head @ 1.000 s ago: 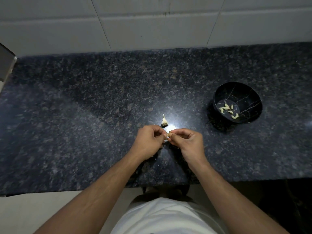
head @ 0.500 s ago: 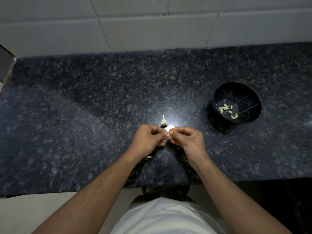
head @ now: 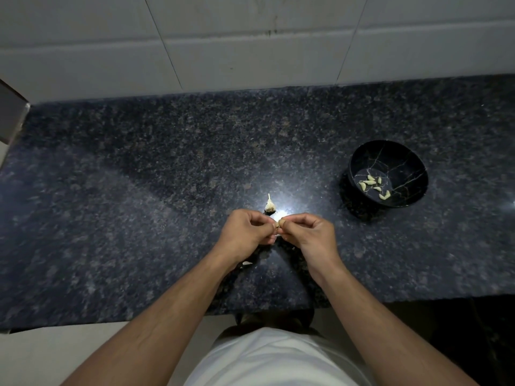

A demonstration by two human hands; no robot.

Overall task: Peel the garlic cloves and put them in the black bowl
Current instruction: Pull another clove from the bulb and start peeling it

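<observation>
- Garlic clove [head: 279,223], pinched between left hand [head: 245,232] and right hand [head: 309,232], sits well left of the black bowl [head: 362,160]; slick skin could let it squirt onto the tabletop [head: 139,218].
- Peel scraps may drop beside the bowl, or cling to the clove and ride in with the peeled cloves [head: 373,186].
- Garlic remnant [head: 269,204], left of the bowl and just beyond the hands, could be knocked away.

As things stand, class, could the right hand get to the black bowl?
Probably yes: the black bowl stands on bare counter to the right hand's side, nothing between, though that hand is pinching a garlic clove.
</observation>
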